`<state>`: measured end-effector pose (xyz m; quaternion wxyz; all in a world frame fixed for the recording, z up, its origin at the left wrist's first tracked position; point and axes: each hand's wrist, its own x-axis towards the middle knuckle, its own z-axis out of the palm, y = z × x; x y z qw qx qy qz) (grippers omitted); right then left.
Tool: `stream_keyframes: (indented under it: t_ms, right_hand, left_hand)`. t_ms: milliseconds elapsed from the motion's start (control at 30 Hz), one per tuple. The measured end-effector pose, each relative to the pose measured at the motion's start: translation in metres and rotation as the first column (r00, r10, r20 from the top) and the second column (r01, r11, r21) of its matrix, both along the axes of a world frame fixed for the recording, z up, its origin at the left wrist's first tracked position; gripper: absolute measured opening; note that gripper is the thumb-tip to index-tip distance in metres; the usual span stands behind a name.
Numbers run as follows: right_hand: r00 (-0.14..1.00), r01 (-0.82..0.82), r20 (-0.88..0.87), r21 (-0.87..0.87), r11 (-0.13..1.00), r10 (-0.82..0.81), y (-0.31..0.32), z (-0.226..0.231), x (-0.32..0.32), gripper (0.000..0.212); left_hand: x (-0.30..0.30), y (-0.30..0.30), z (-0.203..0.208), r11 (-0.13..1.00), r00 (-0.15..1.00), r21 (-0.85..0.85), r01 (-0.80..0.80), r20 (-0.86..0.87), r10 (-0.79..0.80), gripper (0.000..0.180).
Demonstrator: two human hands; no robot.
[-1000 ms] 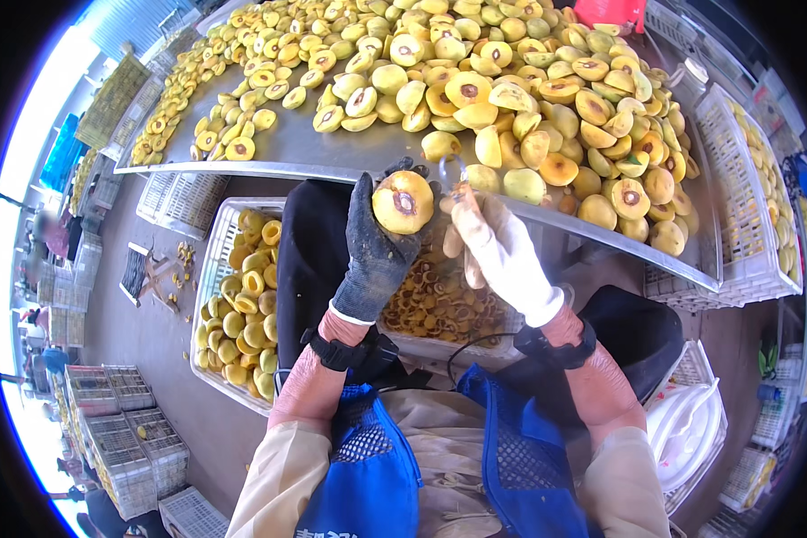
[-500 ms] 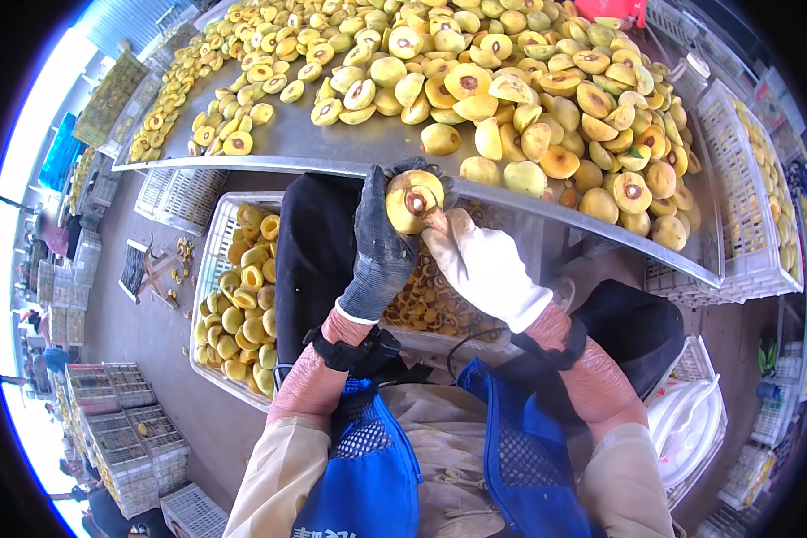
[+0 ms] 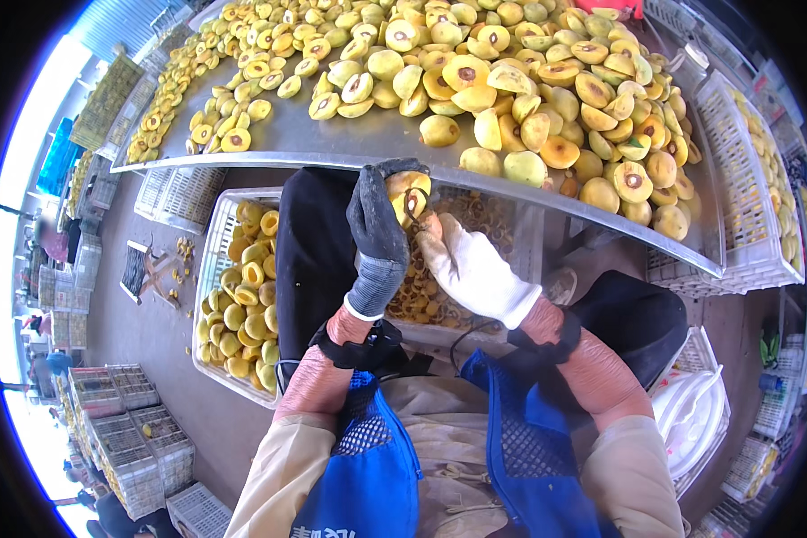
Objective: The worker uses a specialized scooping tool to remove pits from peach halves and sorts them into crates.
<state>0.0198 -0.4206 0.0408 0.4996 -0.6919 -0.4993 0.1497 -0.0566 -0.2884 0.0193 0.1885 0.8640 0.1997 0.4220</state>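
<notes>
On the left, a white crate [image 3: 233,199] of fruit halves; alongside, the dark-gloved left hand [image 3: 372,220], wrist upright, is wrapped round a fruit half [image 3: 403,185] near the table [image 3: 332,139] edge. And it's tipped! Half a second ago its cut face looked up; now it leans rightward, baring the pit to the white-gloved right hand [image 3: 471,267], slanting in, fingers pinched, apparently on a loop tool [image 3: 408,212], mostly hidden.

Two-handed work

Gripping a halved yellow fruit [image 3: 407,188] in the dark-gloved left hand [image 3: 378,217], with the white-gloved right hand [image 3: 468,267] at its cut face. Showing heaped fruit [image 3: 466,72] on a metal table [image 3: 359,136] beyond both hands, and a white crate [image 3: 233,383] leftward.
</notes>
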Motion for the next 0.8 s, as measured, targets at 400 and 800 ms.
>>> stream_keyframes:
  t_ms: [400,800]
  right_hand:
    - [0.939,-0.127,-0.32,0.014,0.992,0.125,-0.005,0.015,-0.005,0.027]
    - [0.318,-0.394,-0.922,0.083,0.915,0.221,-0.012,0.026,0.0,0.045]
  left_hand:
    - [0.003,-0.008,0.02,0.885,0.9,-0.341,0.317,0.402,-0.168,0.03]
    - [0.0,0.001,0.03,0.873,0.927,-0.34,0.35,0.257,-0.272,0.035]
